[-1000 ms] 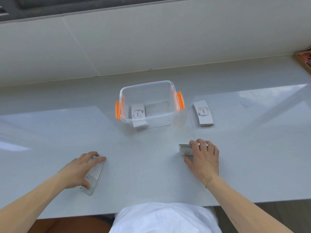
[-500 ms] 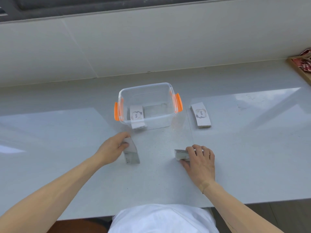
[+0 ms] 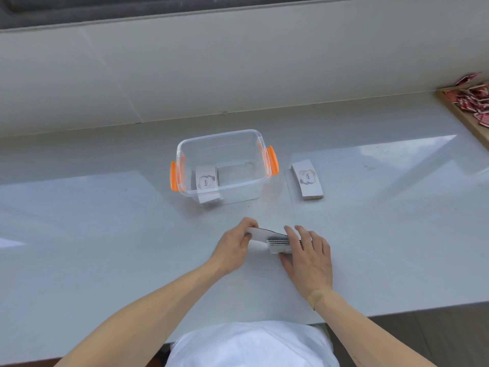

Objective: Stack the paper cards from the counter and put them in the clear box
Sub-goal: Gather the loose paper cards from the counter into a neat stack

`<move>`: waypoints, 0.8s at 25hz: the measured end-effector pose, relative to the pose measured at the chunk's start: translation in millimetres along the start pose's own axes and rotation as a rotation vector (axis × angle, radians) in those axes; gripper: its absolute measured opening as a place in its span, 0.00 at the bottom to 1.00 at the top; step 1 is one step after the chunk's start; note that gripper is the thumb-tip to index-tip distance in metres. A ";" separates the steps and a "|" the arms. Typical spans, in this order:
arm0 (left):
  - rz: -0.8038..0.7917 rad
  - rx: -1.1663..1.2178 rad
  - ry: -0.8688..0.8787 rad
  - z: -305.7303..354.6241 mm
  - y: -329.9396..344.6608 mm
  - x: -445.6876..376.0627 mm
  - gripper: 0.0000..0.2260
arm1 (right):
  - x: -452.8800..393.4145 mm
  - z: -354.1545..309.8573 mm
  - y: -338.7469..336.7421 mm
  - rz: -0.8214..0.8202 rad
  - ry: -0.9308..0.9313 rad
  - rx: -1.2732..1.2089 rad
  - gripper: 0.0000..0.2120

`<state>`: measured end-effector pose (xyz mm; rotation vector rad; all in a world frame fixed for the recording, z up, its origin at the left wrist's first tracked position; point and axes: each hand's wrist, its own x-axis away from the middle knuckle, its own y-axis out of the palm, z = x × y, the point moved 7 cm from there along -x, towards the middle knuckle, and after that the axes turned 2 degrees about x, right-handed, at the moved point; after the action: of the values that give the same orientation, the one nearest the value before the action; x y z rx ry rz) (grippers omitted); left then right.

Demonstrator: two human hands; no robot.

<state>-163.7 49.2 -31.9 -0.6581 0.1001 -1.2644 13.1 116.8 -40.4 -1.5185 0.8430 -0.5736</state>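
A pale glossy counter (image 3: 105, 234) meets a cream tiled wall (image 3: 238, 62), daylight glaring across it.

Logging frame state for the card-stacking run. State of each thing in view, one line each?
clear box: lid off, upright, one card stack inside at left
stack in box: lying flat, "love" label up
stack right of box: on counter, untouched
stack under right hand: on counter, held down
single card: pinched by left hand, over that stack
left hand: gripping card
right hand: steadying stack

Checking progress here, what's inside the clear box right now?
The clear box holds one stack of paper cards at its left end; how many cards lie under the top one is hidden.
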 end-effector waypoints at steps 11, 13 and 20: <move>-0.273 -0.121 -0.052 22.4 58.9 3.8 0.22 | 1.3 -2.5 0.7 -0.012 0.009 -0.013 0.24; -0.257 -0.111 -0.072 21.8 61.4 3.3 0.23 | -0.2 -3.0 0.0 -0.001 0.015 -0.014 0.20; -0.195 -0.106 -0.055 20.3 76.4 2.3 0.31 | 0.8 -2.4 -2.6 0.032 0.043 -0.020 0.17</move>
<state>-89.6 66.4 -53.6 -0.8092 0.0585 -1.4344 12.1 114.7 -37.7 -1.5124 0.9069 -0.5773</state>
